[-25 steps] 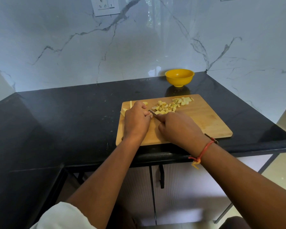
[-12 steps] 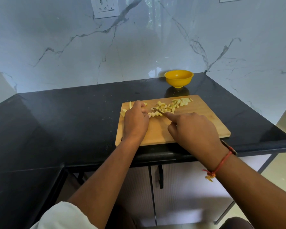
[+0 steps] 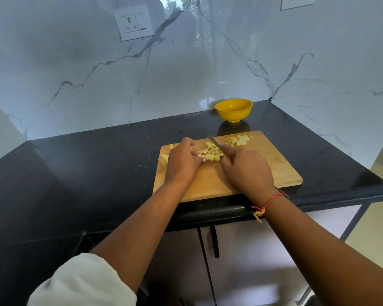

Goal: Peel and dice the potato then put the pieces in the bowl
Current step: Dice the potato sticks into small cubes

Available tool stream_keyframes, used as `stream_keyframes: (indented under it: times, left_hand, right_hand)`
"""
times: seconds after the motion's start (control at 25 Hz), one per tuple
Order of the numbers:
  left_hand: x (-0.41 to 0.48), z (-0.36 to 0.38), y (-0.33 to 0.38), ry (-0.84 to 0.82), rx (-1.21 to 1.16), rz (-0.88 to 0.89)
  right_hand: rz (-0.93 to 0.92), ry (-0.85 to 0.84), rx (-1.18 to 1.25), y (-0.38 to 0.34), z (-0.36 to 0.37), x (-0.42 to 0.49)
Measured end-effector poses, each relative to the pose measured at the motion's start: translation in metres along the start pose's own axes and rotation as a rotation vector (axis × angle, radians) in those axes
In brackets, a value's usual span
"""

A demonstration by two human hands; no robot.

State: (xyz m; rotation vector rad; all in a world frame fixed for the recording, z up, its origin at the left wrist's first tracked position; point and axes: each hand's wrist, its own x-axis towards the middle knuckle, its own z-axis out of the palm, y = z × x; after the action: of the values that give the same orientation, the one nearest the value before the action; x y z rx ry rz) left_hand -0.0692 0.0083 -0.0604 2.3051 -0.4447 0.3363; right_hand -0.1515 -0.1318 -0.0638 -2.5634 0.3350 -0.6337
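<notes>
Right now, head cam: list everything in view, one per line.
round yellow plastic bowl: 1, yellow, countertop behind board
rectangular wooden cutting board: 1, tan, countertop front edge
diced potato pieces: two piles, pale yellow, board middle and far side
uncut potato strips: few, pale yellow, board's left edge
steel-bladed knife: 1, silver, between piles
black stone countertop: 1, black, under board
veined marble wall: 1, white, behind countertop
wall sockets: 2, white, wall
thread bracelet: 1, red, right wrist
left hand: fingertips at near pile
right hand: grips knife

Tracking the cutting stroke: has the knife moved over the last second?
Yes. The knife tip has swung away from the person, from the left hand on the potato pieces to near the far edge of the cutting board, toward the bowl.
</notes>
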Motion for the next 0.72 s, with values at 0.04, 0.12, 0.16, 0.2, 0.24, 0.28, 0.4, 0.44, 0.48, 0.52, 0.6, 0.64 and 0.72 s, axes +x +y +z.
stream_keyframes:
  times: [0.04, 0.12, 0.16, 0.2, 0.24, 0.28, 0.4, 0.44, 0.48, 0.52, 0.6, 0.64, 0.72]
  left_hand:
    - [0.002, 0.002, 0.001, 0.002, 0.002, -0.001]
    - [0.006, 0.005, 0.003, -0.003, 0.001, -0.002]
    - [0.006, 0.005, 0.004, -0.013, -0.008, 0.001]
    - [0.007, 0.003, 0.004, -0.025, -0.017, 0.007]
    - [0.007, -0.002, 0.004, -0.031, -0.021, 0.017]
    - [0.008, -0.009, 0.002, -0.021, -0.017, 0.023]
    - [0.017, -0.04, -0.009, 0.039, 0.033, -0.004]
    - [0.021, -0.049, -0.014, 0.035, 0.087, -0.019]
    - [0.024, -0.056, -0.019, 0.01, 0.153, -0.032]
    - [0.026, -0.061, -0.022, -0.038, 0.21, -0.04]
    - [0.028, -0.063, -0.025, -0.174, 0.28, -0.048]
    - [0.028, -0.061, -0.025, -0.236, 0.306, -0.052]
    - [0.031, -0.053, -0.029, -0.28, 0.339, -0.058]
  right_hand:
    - [-0.005, 0.005, -0.016, 0.0, 0.002, 0.0]
    - [-0.016, 0.015, -0.038, 0.0, 0.005, 0.0]
    - [-0.024, 0.021, -0.042, 0.001, 0.005, -0.001]
    - [-0.033, 0.026, -0.042, 0.001, 0.005, -0.001]
    - [-0.041, 0.03, -0.042, 0.002, 0.005, -0.002]
    - [-0.047, 0.035, -0.044, 0.002, 0.005, -0.003]
    - [-0.062, 0.038, -0.051, 0.003, 0.006, -0.004]
    - [-0.067, 0.031, -0.055, 0.003, 0.006, -0.004]
    - [-0.075, 0.024, -0.059, 0.002, 0.005, -0.004]
    - [-0.085, 0.019, -0.063, 0.002, 0.005, -0.005]
    - [-0.106, 0.022, -0.069, 0.002, 0.003, -0.006]
    - [-0.113, 0.024, -0.07, 0.002, 0.003, -0.006]
    - [-0.113, 0.023, -0.069, 0.002, 0.004, -0.007]
